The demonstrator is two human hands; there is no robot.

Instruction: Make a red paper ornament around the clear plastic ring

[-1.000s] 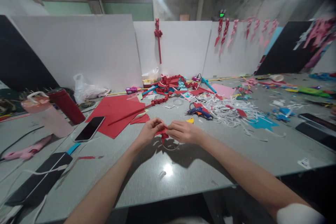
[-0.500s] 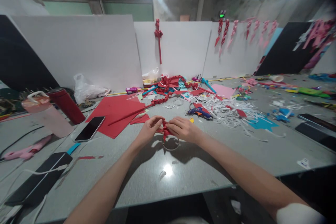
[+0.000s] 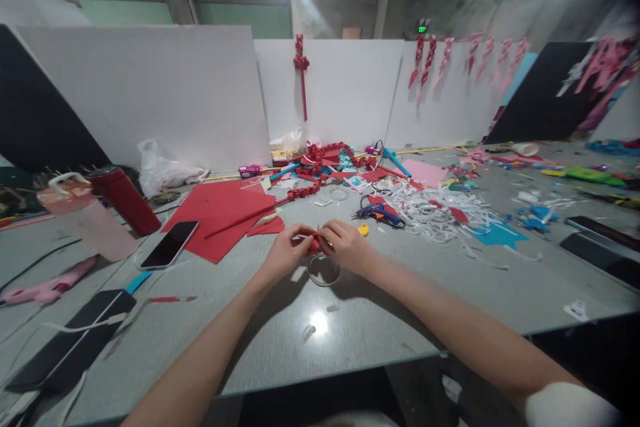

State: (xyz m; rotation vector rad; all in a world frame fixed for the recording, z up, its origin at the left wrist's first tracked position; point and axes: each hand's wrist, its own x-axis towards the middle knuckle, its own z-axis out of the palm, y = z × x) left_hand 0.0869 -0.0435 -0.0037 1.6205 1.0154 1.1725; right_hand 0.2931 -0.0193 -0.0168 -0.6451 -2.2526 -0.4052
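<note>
Both hands meet just beyond the ring [image 3: 324, 284], over the table [image 3: 270, 347], with the red piece [image 3: 315, 244] between their fingertips. The left hand [image 3: 290, 250] pinches it from the left, thumb and forefinger bent round so that a small gap shows inside their curve. The right hand [image 3: 347, 247] pinches it from the right, its fingers bunched together and sloping down to the tips.

The piece sits above the ring's far rim, slightly left of its middle. A narrow tip points upward between the fingers; the rest is largely covered, so its long axis cannot be told. Nor can I tell whether it touches the ring.

On the near side of the ring, tabletop stretches to the front edge, bearing a bright reflection and two small dark marks. More tabletop shows to the ring's left, as far as the phone [image 3: 170, 245], and to its right under the forearm. Room is tighter beyond it: the red sheet [image 3: 215, 217] lies up and left, a yellow scrap [image 3: 363, 230] just past the right hand, then the glue gun [image 3: 381, 215], and the white strips [image 3: 443, 213] farther right.
</note>
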